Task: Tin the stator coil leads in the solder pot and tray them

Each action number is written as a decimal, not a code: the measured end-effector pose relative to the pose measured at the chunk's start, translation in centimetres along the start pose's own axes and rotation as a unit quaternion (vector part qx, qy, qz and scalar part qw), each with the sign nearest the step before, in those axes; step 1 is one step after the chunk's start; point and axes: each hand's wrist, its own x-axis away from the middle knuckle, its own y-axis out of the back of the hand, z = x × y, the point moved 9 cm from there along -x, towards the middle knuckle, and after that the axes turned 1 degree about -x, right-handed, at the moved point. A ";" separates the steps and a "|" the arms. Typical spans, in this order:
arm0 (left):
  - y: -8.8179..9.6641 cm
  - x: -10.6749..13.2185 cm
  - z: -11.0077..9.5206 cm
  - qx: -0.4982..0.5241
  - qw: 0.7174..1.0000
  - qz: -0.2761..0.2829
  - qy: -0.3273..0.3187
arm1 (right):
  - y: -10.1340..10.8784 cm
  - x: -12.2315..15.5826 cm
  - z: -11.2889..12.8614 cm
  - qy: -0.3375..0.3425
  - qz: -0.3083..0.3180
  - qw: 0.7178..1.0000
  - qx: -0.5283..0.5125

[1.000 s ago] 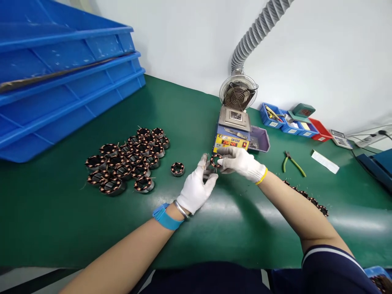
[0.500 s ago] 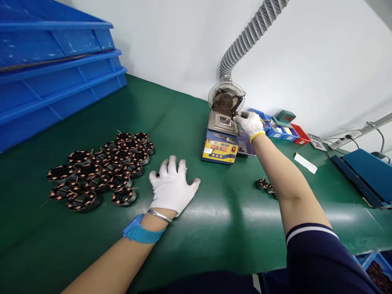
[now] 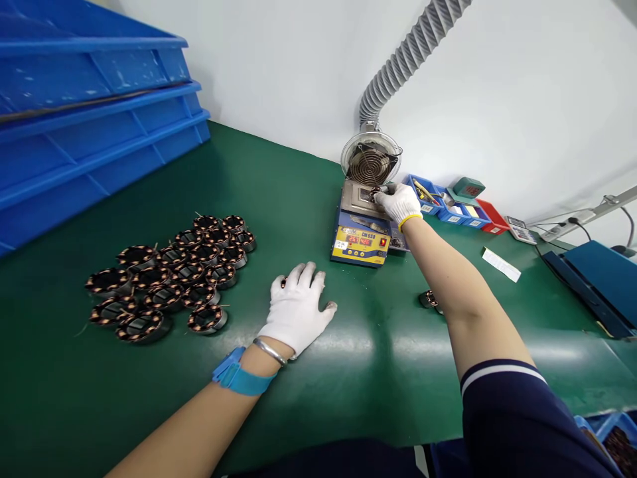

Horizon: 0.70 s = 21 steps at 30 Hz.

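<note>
My right hand (image 3: 399, 202), in a white glove, is stretched out to the solder pot (image 3: 361, 226) and closed on a small copper-wound stator (image 3: 374, 194) held over the pot's top. My left hand (image 3: 298, 307), gloved too, lies flat on the green mat (image 3: 279, 186) with its fingers spread; a dark stator seems to sit under its fingertips. A cluster of several wound stators (image 3: 172, 275) lies to the left of that hand. A blue wrist strap (image 3: 239, 377) and a metal bangle sit on my left wrist.
Stacked blue trays (image 3: 84, 113) fill the far left. A grey fume hose (image 3: 405, 56) with a fan guard (image 3: 371, 159) stands behind the pot. Small blue and red bins (image 3: 460, 209) lie at the back right, a few stators (image 3: 428, 299) by my right arm, a dark blue case (image 3: 600, 279) far right.
A second ago both hands held one stator in front of the pot. The right hand has carried it up onto the pot; the left hand has dropped flat onto the mat.
</note>
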 end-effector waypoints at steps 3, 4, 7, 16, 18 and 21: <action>-0.1 0.0 0.0 -0.007 1.000 0.004 -0.001 | 0.0 -0.1 0.2 0.005 0.001 1.000 -0.001; 0.0 -0.1 0.0 -0.009 1.000 0.006 0.000 | 0.0 -0.1 0.2 0.006 0.002 1.000 -0.002; 0.5 -0.1 0.4 -0.022 1.000 0.002 0.018 | 0.2 -0.5 0.4 0.009 -0.002 1.000 -0.008; 1.5 -0.1 3.1 -0.066 0.985 0.084 0.133 | 0.2 0.1 0.5 -0.006 -0.007 1.000 -0.010; 1.4 -0.1 3.2 -0.066 0.983 0.102 0.137 | 0.4 0.2 0.6 -0.004 -0.010 1.000 -0.018; 1.6 -0.1 3.2 -0.064 0.983 0.116 0.128 | 1.6 0.4 0.6 -0.001 -0.021 0.999 -0.050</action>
